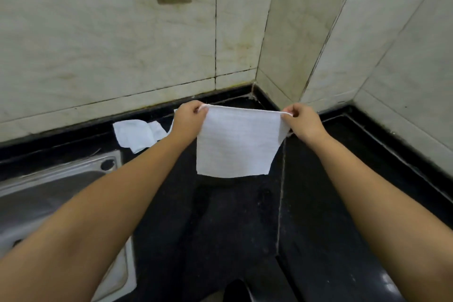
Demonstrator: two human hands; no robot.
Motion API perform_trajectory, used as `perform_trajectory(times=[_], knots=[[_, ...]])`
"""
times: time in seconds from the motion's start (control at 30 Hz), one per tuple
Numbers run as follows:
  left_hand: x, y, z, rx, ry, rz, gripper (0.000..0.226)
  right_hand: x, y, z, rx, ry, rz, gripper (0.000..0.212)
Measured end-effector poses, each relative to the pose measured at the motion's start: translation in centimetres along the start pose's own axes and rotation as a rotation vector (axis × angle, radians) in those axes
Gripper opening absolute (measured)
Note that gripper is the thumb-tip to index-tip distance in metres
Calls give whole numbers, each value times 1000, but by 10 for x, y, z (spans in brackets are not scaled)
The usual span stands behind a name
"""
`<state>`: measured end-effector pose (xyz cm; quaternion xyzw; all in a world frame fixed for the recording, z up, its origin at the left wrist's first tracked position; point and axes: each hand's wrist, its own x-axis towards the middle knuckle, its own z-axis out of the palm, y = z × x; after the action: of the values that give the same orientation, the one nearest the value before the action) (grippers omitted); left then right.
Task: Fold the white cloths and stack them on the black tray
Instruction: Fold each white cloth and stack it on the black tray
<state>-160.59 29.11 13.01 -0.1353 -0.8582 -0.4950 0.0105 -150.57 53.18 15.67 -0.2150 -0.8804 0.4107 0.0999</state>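
White cloth (236,142) hanging above black counter (220,228), top corners pinched by left hand (188,117) and right hand (300,120)

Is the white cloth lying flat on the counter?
No, the left hand and the right hand each pinch a top corner, so the cloth hangs above the counter.
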Motion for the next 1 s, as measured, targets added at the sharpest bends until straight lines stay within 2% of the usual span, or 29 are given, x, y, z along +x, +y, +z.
perform_trajectory(times=[0.1, 0.23, 0.4, 0.63, 0.7, 0.87, 1.0], knots=[[-4, 3, -15, -199, 10, -60, 21, -11, -18, -4, 78, 66, -45, 9], [-32, -8, -29, -419, -162, -129, 21, -36, -7, -12, 207, -7, -40, 12], [-104, -55, -14, -415, -438, -272, 17, -93, 59, 3, 270, -226, 108, 15], [-173, -111, 6, -135, -656, -494, 18, -154, 124, 30, 175, -522, 373, 9], [-172, -114, 10, -129, -618, -511, 23, -148, 123, 36, 181, -504, 383, 9], [-144, -108, 31, 32, -347, -414, 22, -101, 121, 62, 22, -245, 351, 11], [-124, -113, 54, 217, -195, -404, 20, -71, 122, 82, -103, -203, 330, 7]])
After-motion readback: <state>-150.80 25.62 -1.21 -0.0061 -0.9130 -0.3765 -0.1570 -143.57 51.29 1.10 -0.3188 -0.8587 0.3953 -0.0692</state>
